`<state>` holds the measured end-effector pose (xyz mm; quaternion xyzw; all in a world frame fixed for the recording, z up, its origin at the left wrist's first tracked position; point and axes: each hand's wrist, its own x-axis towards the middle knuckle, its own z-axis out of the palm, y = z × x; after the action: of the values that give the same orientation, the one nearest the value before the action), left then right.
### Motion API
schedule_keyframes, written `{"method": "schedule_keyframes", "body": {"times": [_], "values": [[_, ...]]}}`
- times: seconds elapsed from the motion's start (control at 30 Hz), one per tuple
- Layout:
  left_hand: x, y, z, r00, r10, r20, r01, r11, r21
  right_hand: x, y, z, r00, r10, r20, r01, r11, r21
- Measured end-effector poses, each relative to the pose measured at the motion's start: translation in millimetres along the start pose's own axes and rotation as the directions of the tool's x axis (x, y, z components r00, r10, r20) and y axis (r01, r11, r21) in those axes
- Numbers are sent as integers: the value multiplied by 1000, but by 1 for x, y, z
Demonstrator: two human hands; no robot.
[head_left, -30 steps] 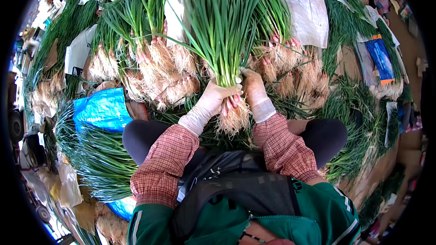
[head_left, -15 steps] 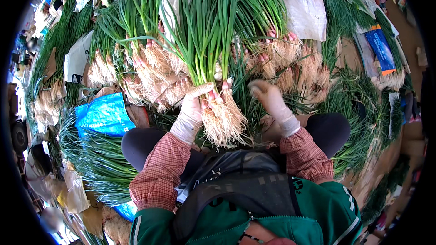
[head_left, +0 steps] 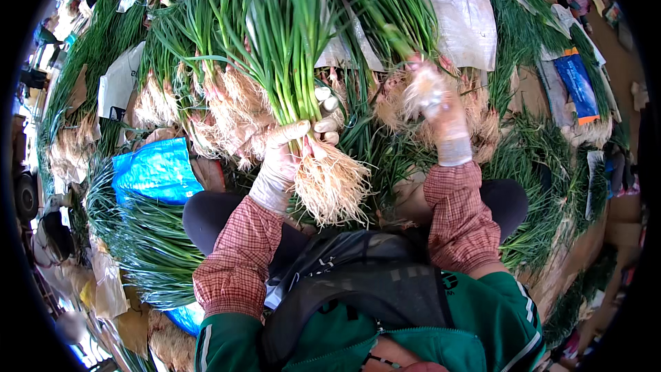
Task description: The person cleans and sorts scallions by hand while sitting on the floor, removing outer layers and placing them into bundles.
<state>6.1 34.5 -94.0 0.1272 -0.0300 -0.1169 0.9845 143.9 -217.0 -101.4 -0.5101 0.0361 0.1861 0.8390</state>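
Note:
My left hand (head_left: 282, 155), in a pale glove, is closed round a bunch of spring onions (head_left: 292, 83). Their green leaves point away from me, and a thick tuft of pale roots (head_left: 330, 182) hangs toward my lap. Fingertips show on the bunch's right side. My right hand (head_left: 434, 100), also gloved, is at the root end of a heap of spring onions (head_left: 385, 0) at the far right. It is blurred, but its fingers look closed on spring onion stalks, which are smeared along with it.
More spring onions (head_left: 158, 248) lie at my left beside a blue plastic sheet (head_left: 157, 171). Loose green leaves (head_left: 523, 158) spread at my right. A white sheet (head_left: 465, 21) lies at the far right, and a blue and orange packet (head_left: 577, 86) beyond it. My bent knees flank the work.
My right hand has moved away from me and to the right, from beside the bunch to the heap. The left hand and its bunch have shifted slightly left.

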Motion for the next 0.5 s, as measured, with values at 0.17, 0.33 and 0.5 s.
{"method": "schedule_keyframes", "body": {"times": [0.17,0.33,0.5], "values": [[1,-13,-13,997,55,-55,-54,998,27,-32,45,4,954,-260,147,273,959,-77],[-4,-27,-19,975,-12,-223,54,981,186,-84,75,31,947,141,289,33,852,-523],[-9,-30,-35,979,13,-204,20,987,158,-73,51,32,851,444,281,-93,654,-751]]}}
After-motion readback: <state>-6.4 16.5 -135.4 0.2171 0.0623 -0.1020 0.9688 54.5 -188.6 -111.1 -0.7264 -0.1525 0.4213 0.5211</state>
